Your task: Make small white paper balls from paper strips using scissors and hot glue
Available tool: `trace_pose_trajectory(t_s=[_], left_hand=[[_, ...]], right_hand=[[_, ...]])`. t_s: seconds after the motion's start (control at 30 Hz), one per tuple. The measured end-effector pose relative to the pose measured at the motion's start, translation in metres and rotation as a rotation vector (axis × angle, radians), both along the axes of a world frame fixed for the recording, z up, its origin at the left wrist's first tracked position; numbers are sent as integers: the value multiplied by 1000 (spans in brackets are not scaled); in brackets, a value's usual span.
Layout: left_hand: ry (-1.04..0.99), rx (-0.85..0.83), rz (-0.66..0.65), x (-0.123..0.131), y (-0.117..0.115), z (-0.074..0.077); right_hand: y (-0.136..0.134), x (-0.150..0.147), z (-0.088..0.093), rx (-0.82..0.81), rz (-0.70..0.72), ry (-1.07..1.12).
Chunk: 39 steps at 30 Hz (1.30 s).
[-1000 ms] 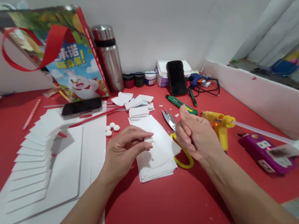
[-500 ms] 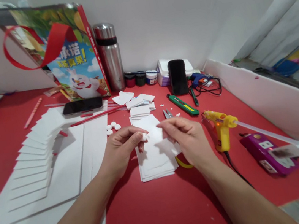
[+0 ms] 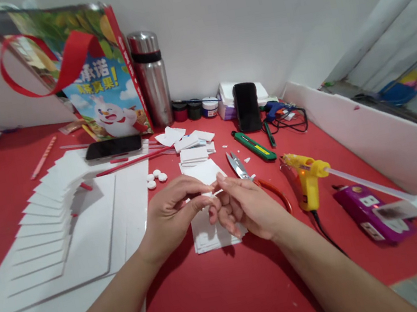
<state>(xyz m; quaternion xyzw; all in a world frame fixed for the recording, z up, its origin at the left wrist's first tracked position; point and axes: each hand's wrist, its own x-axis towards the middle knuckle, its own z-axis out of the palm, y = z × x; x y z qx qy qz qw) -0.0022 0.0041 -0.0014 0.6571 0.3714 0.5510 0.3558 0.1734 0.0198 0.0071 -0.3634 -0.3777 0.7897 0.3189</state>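
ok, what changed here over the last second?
The right hand swung left from beside the scissors to meet the left hand. Both now pinch the small white piece over the card stack. The left hand held it throughout. The glue gun and steel bottle stayed put.

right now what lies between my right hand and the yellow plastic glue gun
Small metal snips with a loop handle lie there, next to the right hand, short of the glue gun; the head view shows them.

A small white scrap (image 3: 216,192), perhaps foam, sits roughly level, pinched between left hand (image 3: 174,216) and right hand (image 3: 248,208) just above the card stack (image 3: 207,238).
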Motion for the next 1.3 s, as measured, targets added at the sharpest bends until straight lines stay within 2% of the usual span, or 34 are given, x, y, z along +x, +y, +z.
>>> trace_pose_trajectory(t_s=[0.1,0.23,0.43,1.3], left_hand=[[71,81,10,0,0,-2],[153,79,21,-2,-1,-4],[148,101,0,-2,0,-8],[155,-31,-39,-3,-2,-13]], right_hand=[[-1,-2,0,-6,3,75],[0,-3,-3,7,-58,87],[0,-2,-6,44,-23,80],[0,-1,-8,205,-42,-84]])
